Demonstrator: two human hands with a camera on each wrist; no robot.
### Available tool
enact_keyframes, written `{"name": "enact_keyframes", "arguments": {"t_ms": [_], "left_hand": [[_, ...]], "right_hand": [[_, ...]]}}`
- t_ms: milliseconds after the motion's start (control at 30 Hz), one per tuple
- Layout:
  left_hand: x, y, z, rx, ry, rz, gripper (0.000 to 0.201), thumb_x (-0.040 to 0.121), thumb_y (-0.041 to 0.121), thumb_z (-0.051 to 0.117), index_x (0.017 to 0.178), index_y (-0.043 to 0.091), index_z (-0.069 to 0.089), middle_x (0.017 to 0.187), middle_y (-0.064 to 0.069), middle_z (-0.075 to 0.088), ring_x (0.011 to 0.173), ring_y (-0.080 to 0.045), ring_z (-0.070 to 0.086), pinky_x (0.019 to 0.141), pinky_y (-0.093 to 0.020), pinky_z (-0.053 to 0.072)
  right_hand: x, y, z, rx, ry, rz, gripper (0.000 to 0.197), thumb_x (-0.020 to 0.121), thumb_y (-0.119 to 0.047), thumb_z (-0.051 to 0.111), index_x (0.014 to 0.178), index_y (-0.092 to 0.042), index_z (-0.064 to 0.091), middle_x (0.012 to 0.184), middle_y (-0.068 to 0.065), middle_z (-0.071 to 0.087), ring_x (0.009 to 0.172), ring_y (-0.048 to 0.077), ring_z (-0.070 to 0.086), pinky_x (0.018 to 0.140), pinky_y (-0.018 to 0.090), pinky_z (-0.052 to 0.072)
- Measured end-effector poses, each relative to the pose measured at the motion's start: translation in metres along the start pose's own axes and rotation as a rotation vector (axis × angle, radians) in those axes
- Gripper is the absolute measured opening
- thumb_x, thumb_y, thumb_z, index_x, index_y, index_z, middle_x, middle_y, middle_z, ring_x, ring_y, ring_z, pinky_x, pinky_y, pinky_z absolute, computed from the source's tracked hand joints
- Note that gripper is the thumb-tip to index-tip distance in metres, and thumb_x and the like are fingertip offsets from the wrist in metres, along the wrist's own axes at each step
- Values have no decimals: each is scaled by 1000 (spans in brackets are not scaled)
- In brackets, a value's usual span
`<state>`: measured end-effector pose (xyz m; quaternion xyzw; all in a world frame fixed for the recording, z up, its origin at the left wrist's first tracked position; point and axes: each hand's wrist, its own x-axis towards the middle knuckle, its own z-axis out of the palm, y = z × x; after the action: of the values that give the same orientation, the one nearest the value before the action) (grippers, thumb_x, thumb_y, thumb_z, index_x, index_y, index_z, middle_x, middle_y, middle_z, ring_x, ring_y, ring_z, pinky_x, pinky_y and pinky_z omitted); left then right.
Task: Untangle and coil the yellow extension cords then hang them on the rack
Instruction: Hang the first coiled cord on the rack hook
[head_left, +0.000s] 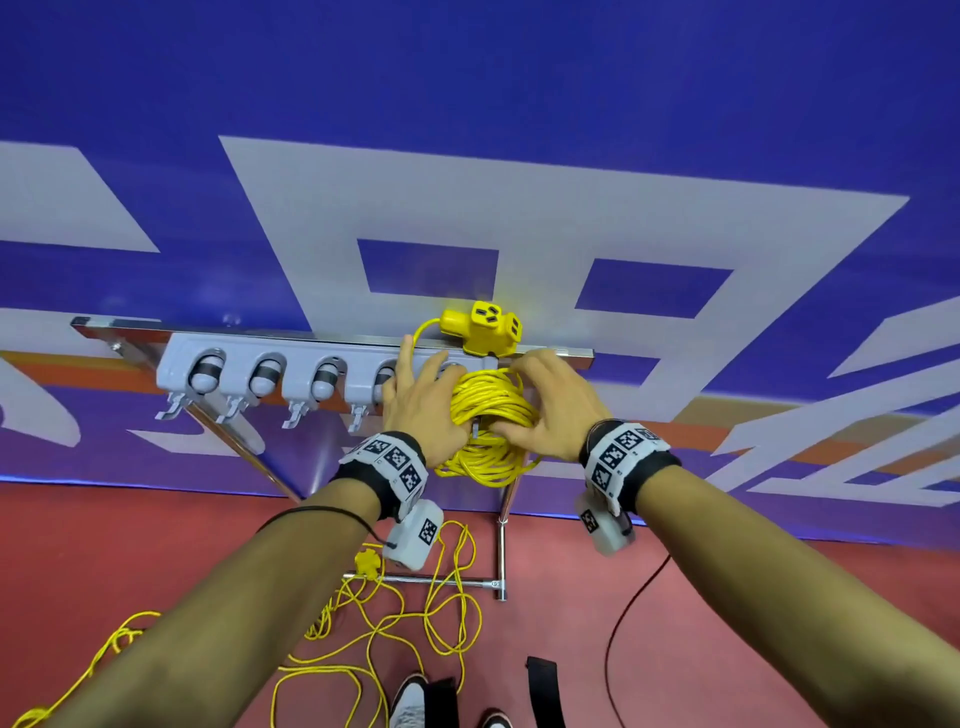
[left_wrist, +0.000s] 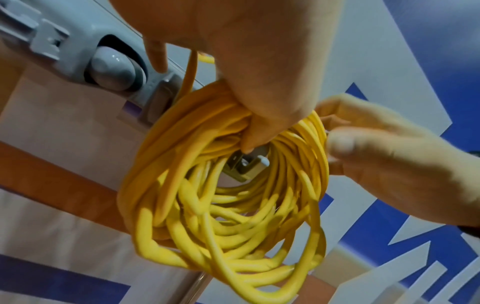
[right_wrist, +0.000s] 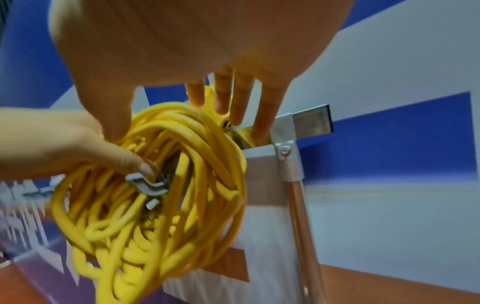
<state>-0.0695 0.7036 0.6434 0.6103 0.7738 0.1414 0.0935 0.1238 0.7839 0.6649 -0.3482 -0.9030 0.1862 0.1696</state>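
Observation:
A coiled yellow extension cord (head_left: 485, 397) hangs at the right end of the grey wall rack (head_left: 239, 358), its loops around a grey hook (left_wrist: 246, 164) (right_wrist: 148, 185). The cord's yellow socket block (head_left: 483, 327) rests on top of the rack bar. My left hand (head_left: 421, 400) holds the coil's left side, thumb hooked into the coil (left_wrist: 161, 164) next to the hook, fingers stretched over the rack. My right hand (head_left: 550, 400) grips the right side, thumb across the front of the coil (right_wrist: 207, 144), fingers reaching behind to the bar.
A second yellow cord (head_left: 395, 618) lies loose and tangled on the red floor below, its plug (head_left: 366, 564) near the rack's metal foot (head_left: 501, 551). Several rack holders (head_left: 208, 374) to the left hold nothing. A dark cable (head_left: 623, 623) and shoes (head_left: 410, 701) are on the floor.

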Motion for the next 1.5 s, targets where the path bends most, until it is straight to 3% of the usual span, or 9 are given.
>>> {"name": "enact_keyframes", "arguments": {"t_ms": [167,300,567,700,800,933,1133,1400,1500], "left_hand": [[6,4,7,68,-7,5,70,76,44,71,139,30,44,160,13,28,153,-24,3,105,-55,31],[6,-3,19,107,14,64,74,75,42,73,140,30,38,160,11,26,153,-24,3,108,-56,28],[5,-19,5,56,-131,180,103,63,72,60,151,34,24,165,11,10,152,-19,-9,110,-55,21],[4,-28,-3,-33,-116,219,102,64,83,44,153,33,33,161,9,28,154,-21,0,111,-59,26],[2,-23,-7,-117,-79,177,87,75,69,64,150,34,40,157,7,39,154,-20,5,108,-56,29],[-2,-17,-6,-136,-80,113,79,79,48,78,148,41,41,165,-8,18,152,-28,17,113,-51,23],[4,-23,-6,-47,-139,67,88,71,56,81,147,50,36,166,-12,12,144,-35,35,113,-49,31],[-3,-24,-14,-23,-130,174,86,81,44,76,154,33,32,158,-13,35,154,-25,8,116,-51,30],[1,-26,-17,5,-173,132,89,78,49,77,152,44,30,164,-13,20,150,-30,23,114,-49,34]], "right_hand": [[14,9,7,-79,-233,106,76,73,-41,78,138,-21,45,134,6,54,118,33,56,90,47,51],[14,6,19,-56,-189,189,69,74,-32,81,132,-21,46,121,8,53,108,38,58,86,49,51],[18,0,16,-82,-213,244,51,74,-17,77,116,-20,49,113,10,56,102,39,59,82,44,51],[16,-2,15,-41,-210,291,61,68,-23,86,118,-18,50,118,9,57,106,35,60,85,44,52],[9,-3,17,9,-183,253,73,69,-37,84,129,-20,47,127,7,52,114,31,56,91,45,51],[2,-6,17,96,-88,112,65,76,-61,60,126,-20,53,124,3,53,113,24,55,90,44,51],[11,-15,13,-9,-138,99,50,81,-41,75,122,-22,54,126,1,48,109,30,57,81,46,52],[4,-26,23,-104,-110,138,44,86,-36,69,122,-21,50,128,4,44,109,33,56,74,47,53],[7,-30,25,-125,-112,165,43,85,-33,70,120,-22,48,124,5,43,105,35,56,72,46,52]]}}
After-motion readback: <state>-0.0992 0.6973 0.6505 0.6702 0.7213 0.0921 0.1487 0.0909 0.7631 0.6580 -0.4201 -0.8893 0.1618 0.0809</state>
